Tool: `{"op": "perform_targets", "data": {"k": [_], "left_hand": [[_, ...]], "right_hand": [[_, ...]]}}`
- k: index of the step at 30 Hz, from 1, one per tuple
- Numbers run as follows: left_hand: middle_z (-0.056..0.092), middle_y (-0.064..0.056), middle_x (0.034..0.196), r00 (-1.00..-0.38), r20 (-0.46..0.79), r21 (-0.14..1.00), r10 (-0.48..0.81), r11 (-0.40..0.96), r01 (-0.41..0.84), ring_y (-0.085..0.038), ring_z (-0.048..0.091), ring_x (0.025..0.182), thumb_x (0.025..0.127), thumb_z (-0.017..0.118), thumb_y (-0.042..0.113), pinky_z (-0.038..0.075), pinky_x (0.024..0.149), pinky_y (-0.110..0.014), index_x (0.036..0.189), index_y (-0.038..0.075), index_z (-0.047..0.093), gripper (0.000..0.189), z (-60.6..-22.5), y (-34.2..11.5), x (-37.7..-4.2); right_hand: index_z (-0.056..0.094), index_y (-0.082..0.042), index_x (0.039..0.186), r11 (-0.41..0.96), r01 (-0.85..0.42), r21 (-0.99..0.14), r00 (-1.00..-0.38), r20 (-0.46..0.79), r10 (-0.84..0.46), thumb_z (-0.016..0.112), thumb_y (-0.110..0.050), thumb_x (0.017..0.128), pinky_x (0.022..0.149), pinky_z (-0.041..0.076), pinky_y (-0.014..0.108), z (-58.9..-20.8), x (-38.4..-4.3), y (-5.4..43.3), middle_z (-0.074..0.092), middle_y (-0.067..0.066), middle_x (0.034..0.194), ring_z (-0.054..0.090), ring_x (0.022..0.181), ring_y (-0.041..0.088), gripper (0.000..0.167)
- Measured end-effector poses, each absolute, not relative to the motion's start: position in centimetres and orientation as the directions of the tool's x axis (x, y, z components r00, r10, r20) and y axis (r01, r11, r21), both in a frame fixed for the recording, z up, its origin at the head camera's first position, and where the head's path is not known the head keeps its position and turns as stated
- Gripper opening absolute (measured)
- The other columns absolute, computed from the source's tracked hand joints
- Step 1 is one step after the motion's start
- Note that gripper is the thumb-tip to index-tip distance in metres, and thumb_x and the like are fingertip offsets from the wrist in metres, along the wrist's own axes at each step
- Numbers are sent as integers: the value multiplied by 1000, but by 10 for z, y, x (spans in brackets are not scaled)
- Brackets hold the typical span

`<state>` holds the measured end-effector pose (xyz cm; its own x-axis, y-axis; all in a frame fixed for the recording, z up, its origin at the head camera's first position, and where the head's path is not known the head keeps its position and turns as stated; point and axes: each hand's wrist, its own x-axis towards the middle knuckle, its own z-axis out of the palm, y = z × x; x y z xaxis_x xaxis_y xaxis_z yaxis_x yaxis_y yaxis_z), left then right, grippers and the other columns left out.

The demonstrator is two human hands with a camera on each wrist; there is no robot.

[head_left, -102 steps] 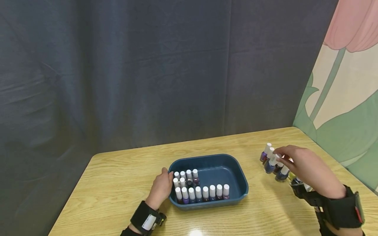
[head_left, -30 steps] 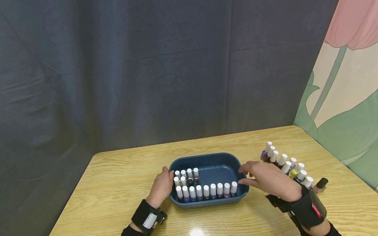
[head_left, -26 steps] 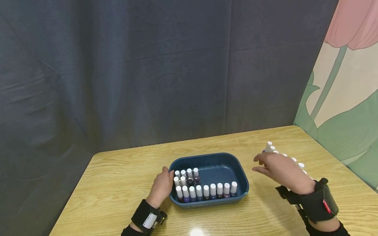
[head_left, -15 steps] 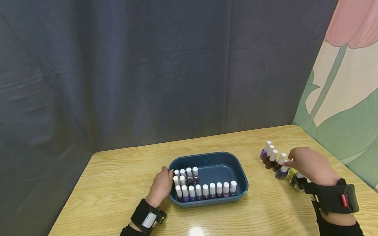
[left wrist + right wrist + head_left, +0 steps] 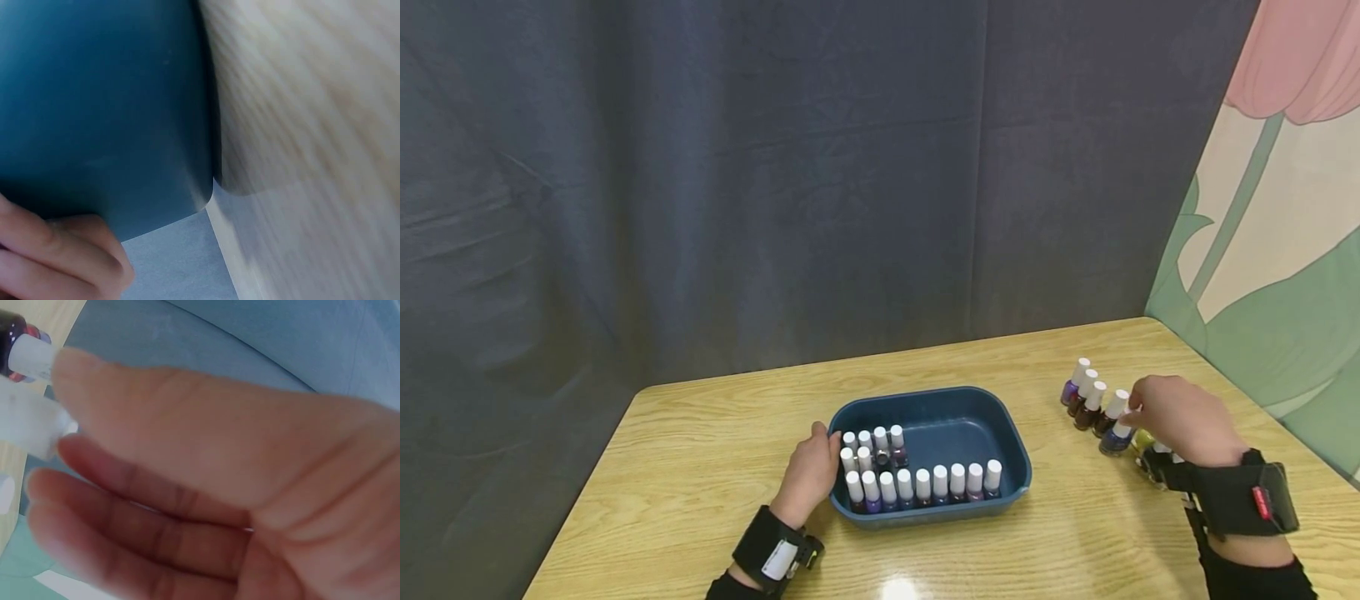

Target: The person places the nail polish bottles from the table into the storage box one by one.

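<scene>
My left hand (image 5: 808,471) grips the left end of a dark blue plastic tray (image 5: 1019,467); in the left wrist view its curled fingers (image 5: 69,250) lie against the tray's outer wall (image 5: 112,125). Inside the tray, white-capped nail polish bottles stand in a long front row (image 5: 922,487) and shorter rows at the back left (image 5: 881,442). To the right of the tray, my right hand (image 5: 1187,421) pinches the white cap of a dark blue nail polish bottle (image 5: 1116,441) standing on the table. Its white cap (image 5: 31,419) shows by the thumb in the right wrist view.
Several more nail polish bottles (image 5: 1090,408) stand in a slanting line on the table's right side, some hidden behind my right hand. A dark curtain (image 5: 850,208) hangs behind the wooden table (image 5: 685,483). A flower-patterned panel (image 5: 1277,292) rises at the right.
A bottle from the right now stands at the front row's right end. My right hand has left the tray, moving right to the loose bottles. My left hand has stayed on the tray.
</scene>
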<state>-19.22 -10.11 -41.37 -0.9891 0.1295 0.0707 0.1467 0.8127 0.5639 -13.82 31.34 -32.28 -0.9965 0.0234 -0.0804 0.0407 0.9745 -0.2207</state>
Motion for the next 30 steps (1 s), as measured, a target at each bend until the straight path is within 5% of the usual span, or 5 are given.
{"op": "perform_targets", "data": {"k": [20,30], "left_hand": [[57,-17,72,-988,72,560,134,815,152,-21,58,64,99,39,18,42,51,-31,95,-4,45,23,-413,-102,-192],[56,-16,71,-989,71,567,132,810,149,-21,56,63,98,39,18,42,50,-31,95,-4,45,23,-413,-102,-192]], "right_hand": [[55,-6,69,958,14,-286,-1000,14,18,71,-10,73,49,31,29,-333,-141,306,51,2,64,42,57,17,17],[64,1,78,958,-4,-287,-1000,-10,-7,73,-3,67,51,39,30,-335,-145,306,62,9,74,51,62,18,15]]}}
